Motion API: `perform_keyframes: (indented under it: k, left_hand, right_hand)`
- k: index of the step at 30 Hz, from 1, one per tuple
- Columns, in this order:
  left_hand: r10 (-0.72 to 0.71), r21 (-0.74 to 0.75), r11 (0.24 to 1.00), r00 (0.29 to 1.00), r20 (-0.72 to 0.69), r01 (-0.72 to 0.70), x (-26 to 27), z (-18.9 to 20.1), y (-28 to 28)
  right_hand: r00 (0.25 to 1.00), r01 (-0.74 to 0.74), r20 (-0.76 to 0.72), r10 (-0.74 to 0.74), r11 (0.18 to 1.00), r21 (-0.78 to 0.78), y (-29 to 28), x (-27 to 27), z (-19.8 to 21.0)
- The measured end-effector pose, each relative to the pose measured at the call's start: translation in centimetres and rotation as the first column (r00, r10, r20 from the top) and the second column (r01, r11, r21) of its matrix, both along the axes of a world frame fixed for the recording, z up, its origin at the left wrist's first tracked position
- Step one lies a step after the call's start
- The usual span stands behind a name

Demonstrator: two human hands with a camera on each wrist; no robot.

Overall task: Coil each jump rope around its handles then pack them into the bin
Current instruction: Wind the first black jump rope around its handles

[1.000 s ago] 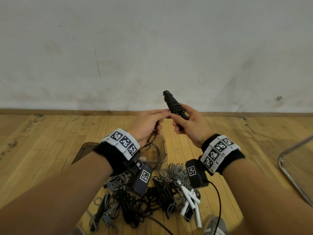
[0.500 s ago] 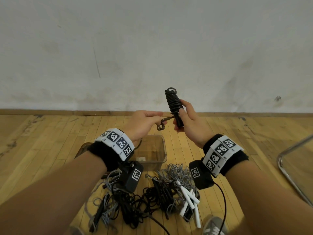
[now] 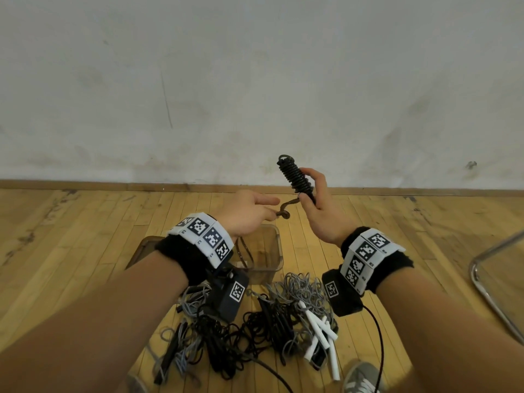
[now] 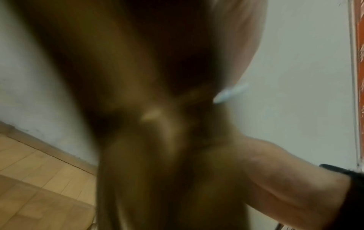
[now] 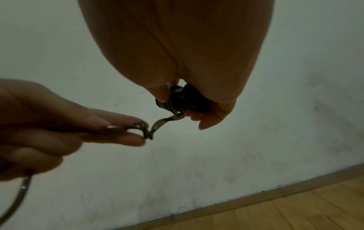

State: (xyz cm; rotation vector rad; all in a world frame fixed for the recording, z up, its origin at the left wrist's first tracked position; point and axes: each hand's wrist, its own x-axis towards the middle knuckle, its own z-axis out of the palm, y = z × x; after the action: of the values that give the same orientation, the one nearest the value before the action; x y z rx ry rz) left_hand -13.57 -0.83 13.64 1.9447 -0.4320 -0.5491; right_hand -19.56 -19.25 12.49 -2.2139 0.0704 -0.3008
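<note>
Rope (image 3: 295, 177) tightly coiled, black

black coiled jump rope (image 3: 295, 177) upright midair; clear bin (image 3: 276, 251) on floor; tangled ropes (image 3: 255, 330) nr it

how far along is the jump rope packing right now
One black rope is mostly coiled round its handles in the right hand; the left hand pinches the loose tail. The bin looks nearly empty. The tangled pile on the floor remains.

bin (image 3: 263, 251) behind rope pile (image 3: 255, 330) | coiled rope (image 3: 295, 175) above bin
</note>
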Motion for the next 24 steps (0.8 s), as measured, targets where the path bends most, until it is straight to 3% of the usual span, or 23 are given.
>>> perform_keyframes:
  k: [3, 7, 12, 16, 18, 22, 24]
  left_hand:
    - [0.011, -0.074, 0.997, 1.0, 0.016, -0.01, -0.2, 0.6, 0.3]
    - [0.069, -0.206, 0.977, 0.996, 0.061, -0.055, -0.1, 1.3, 0.4]
    - [0.05, -0.162, 0.986, 0.995, 0.082, -0.036, 0.2, 1.0, 0.1]
    - [0.03, -0.181, 0.983, 0.995, 0.1, -0.012, 0.2, 1.0, 0.1]
    - [0.017, -0.189, 0.982, 0.993, 0.118, 0.006, 0.2, 1.1, 0.1]
    - [0.001, -0.241, 0.97, 0.986, 0.169, 0.04, 0.3, 1.3, 0.3]
    - [0.011, -0.239, 0.97, 0.979, 0.205, 0.039, 0.3, 1.3, 0.3]
  right_hand:
    - [0.999, 0.046, -0.021, -0.045, 0.999, 0.009, -0.2, -0.1, 0.2]
    - [0.997, 0.049, 0.057, -0.046, 0.998, -0.041, 0.4, -0.3, 1.2]
    - [0.997, 0.073, -0.02, -0.079, 0.976, -0.204, 0.3, 0.1, 0.8]
    - [0.995, 0.058, -0.07, -0.072, 0.979, -0.195, 0.2, 0.0, 1.0]
    - [0.995, 0.04, -0.089, -0.053, 0.988, -0.151, 0.2, -0.1, 1.0]
    - [0.989, 0.048, -0.149, -0.015, 0.975, 0.217, 0.5, -0.5, 0.9]
    - [0.988, 0.025, -0.156, 0.019, 0.961, 0.276, 0.8, -0.8, 1.1]
